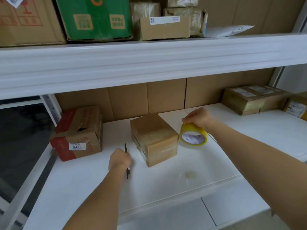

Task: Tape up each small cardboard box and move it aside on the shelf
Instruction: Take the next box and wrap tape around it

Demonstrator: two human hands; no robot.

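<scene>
White metal shelving, two levels in view; working surface is the lower shelf [166, 183], white board, cardboard sheets lining its back wall.

Left hand [120, 159]: fingers curled round a slim dark cutter [125, 147]; its tip points away from the person, its tail end shows below the fist. Hand is low over the shelf, left of the central box, not touching it.

Right hand [198, 117]: grips the top of a roll of yellow packing tape [193, 134]. Roll stands on edge on the shelf, open core facing the person, just beside the right face of the central box.

Small cardboard box [153, 139]: plain brown, flaps down, glossy tape bands visible across its top and front faces. Sits mid-shelf between the two hands, turned slightly askew to the shelf edge.

Left of shelf: brown carton with red bands [78, 132], white label reading 3011 upside down, torn opening in its top; stands near the shelf's left upright, apart from the central box.

Right rear of shelf: taped parcels [249, 99], stacked and labelled, well apart from the work area; one further labelled parcel [297, 108] at the frame's edge.

Upper shelf [149, 60]: large brown carton with red handling marks [28, 20], green printed carton [94, 19], several taped brown parcels [164, 27], one white mailer [229, 30] lying flat.

Front of lower shelf: faint yellowish stain [189, 174] on the board.
</scene>
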